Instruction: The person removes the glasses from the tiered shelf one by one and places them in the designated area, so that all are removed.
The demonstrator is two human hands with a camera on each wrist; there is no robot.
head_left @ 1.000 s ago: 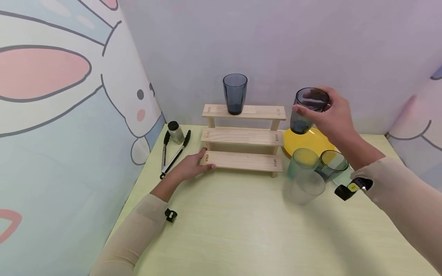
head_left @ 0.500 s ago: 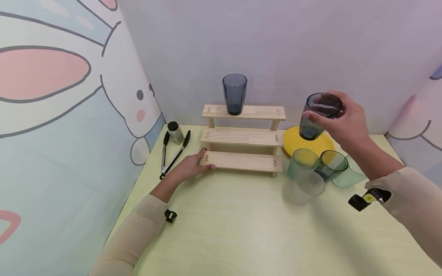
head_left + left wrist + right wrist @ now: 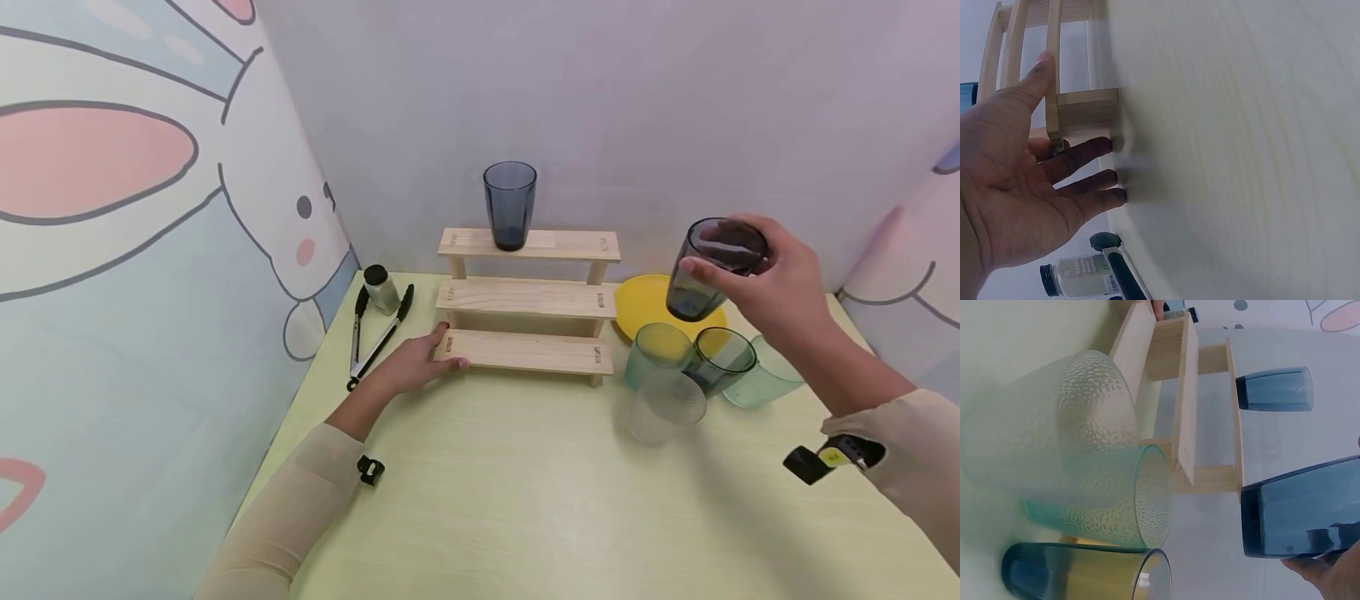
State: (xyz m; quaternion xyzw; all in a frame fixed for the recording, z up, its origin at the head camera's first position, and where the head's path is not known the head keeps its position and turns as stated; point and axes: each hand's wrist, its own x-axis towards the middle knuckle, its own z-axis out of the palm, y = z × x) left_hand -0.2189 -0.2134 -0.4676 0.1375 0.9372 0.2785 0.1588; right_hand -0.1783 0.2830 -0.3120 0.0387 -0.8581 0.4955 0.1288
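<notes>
My left hand (image 3: 420, 364) holds the left end of the bottom board of a three-tier wooden rack (image 3: 525, 348), thumb in front; in the left wrist view, the other fingertips (image 3: 1116, 195) reach down to the tabletop. A blue-grey drinking glass (image 3: 692, 287) is held up at the right by my right hand (image 3: 791, 287), thumb on one side and fingers round the other. Another blue-grey glass (image 3: 510, 204) stands upright on the top tier. Below the held glass, a green textured glass (image 3: 647, 358), a dark blue-grey glass (image 3: 712, 375) and a clear frosted glass (image 3: 652, 425) stand close together.
A pale green glass (image 3: 757, 382) is at the right of the group, partly hidden. Behind the glasses a yellow plate (image 3: 636, 304) lies near the back wall. Black-handled tongs (image 3: 381, 343) and a black-lidded jar (image 3: 382, 292) are left of the rack.
My right hand has moved right and somewhat lower with the blue-grey glass, away from the rack. The left hand and the rack have stayed in place.
</notes>
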